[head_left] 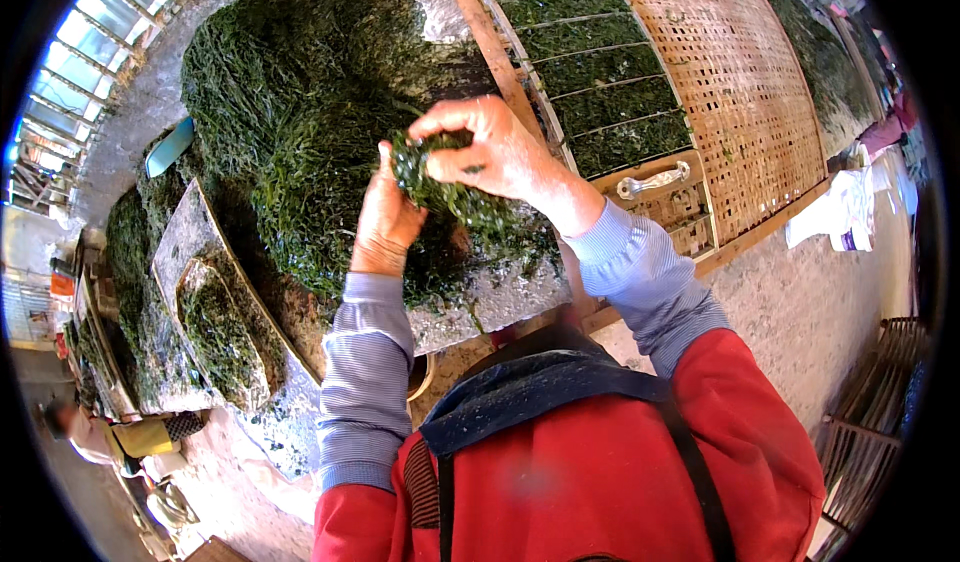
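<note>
Both my hands are in front of me, over a big heap of dark green, wet-looking leafy strands (310,132). A small clump of the same greens (455,197) is between them. My left hand (390,220) grips the clump's left side, with its thumb pointing up. From the right, my right hand (495,152) curls its thumb and fingers round the clump's upper part. Loose strands hang below the right hand. Some of the fingertips are hidden in the greens.
At upper right lies a slatted wooden frame (597,174) with greens laid in rows, beside a woven mat (725,92). A metal handle (655,180) sits on the frame. To the left are a board edge (215,224) and a blue scoop-like piece (170,148). Another person (110,437) is at far left.
</note>
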The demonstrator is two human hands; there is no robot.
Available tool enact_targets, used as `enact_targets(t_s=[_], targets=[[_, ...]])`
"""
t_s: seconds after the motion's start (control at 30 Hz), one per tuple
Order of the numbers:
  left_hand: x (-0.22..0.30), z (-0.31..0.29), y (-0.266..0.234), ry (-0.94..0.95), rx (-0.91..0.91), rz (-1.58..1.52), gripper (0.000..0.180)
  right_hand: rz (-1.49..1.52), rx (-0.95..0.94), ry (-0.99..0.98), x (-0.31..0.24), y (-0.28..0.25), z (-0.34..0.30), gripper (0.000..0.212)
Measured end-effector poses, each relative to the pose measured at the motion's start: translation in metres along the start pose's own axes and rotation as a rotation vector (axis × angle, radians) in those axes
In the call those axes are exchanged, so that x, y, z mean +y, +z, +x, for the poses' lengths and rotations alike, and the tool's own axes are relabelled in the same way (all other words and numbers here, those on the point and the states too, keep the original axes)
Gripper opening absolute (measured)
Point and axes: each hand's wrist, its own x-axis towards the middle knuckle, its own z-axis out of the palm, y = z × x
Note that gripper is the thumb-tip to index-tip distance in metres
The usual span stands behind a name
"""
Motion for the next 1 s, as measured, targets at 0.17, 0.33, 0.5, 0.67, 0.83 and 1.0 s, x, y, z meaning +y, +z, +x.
enact_targets(t_s=[0.17,0.33,0.5,0.67,0.83,1.0], targets=[[-0.036,-0.034,0.013,-0.176,-0.189,-0.229,0.058,-0.186,0.041,0.095,0.054,-0.007,0.009,0.031],[-0.037,-0.044,-0.01,-0.327,-0.082,-0.252,0.02,-0.625,-0.033,0.113,0.156,0.0,-0.048,0.038],[-0.015,-0.068,-0.007,-0.239,-0.032,-0.263,0.018,-0.299,-0.181,0.437,0.084,0.015,-0.074,0.03],[-0.024,-0.093,0.025,-0.192,0.077,-0.023,0.022,0.942,-0.284,0.521,0.108,0.093,-0.122,0.062],[-0.057,-0.129,0.03,-0.226,0.036,-0.017,0.023,1.668,-0.048,0.65,0.061,0.089,-0.1,0.068],[-0.077,-0.156,0.027,-0.269,0.028,0.046,0.029,1.642,0.107,0.761,0.079,0.077,-0.112,0.032]])
